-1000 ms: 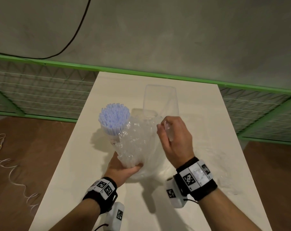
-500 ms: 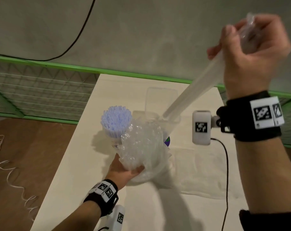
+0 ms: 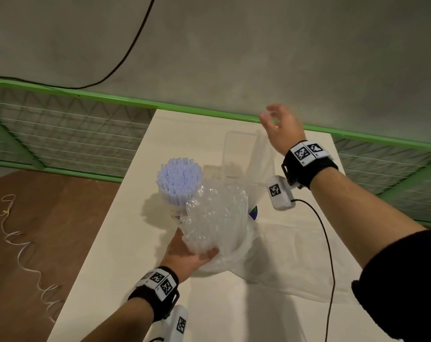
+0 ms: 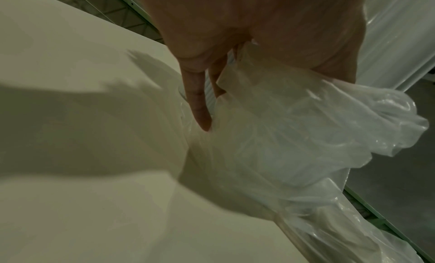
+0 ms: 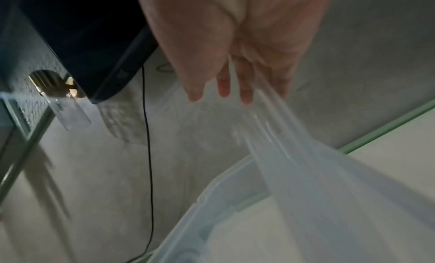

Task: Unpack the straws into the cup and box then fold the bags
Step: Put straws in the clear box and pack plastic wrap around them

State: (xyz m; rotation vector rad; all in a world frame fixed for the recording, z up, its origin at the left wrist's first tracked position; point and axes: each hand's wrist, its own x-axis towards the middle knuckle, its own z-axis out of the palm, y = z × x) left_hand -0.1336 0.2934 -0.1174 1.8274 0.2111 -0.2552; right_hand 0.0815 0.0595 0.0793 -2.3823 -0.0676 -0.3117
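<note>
My left hand (image 3: 194, 254) grips the lower end of a crinkled clear bag (image 3: 217, 218) that stands upright on the table, full of clear straws. In the left wrist view its fingers (image 4: 197, 103) curl round the bag (image 4: 306, 127). Beside the bag a cup, mostly hidden, holds a thick bunch of pale purple straws (image 3: 178, 178). My right hand (image 3: 276, 122) hovers with spread fingers above the far rim of the clear plastic box (image 3: 236, 149). A bunch of clear straws (image 5: 317, 174) slides away from its straight fingers (image 5: 223, 88) down into the box (image 5: 212, 190).
A flat empty plastic bag (image 3: 296, 243) lies on the white table (image 3: 209, 304) to the right of the held bag. The wrist camera's black cable (image 3: 330, 255) hangs over it. A green mesh fence (image 3: 111, 99) runs behind the table's far edge.
My right hand pulled a bunch of clear straws up out of the bag, swung down and forward over the box, and opened its fingers. The left hand stayed put.
</note>
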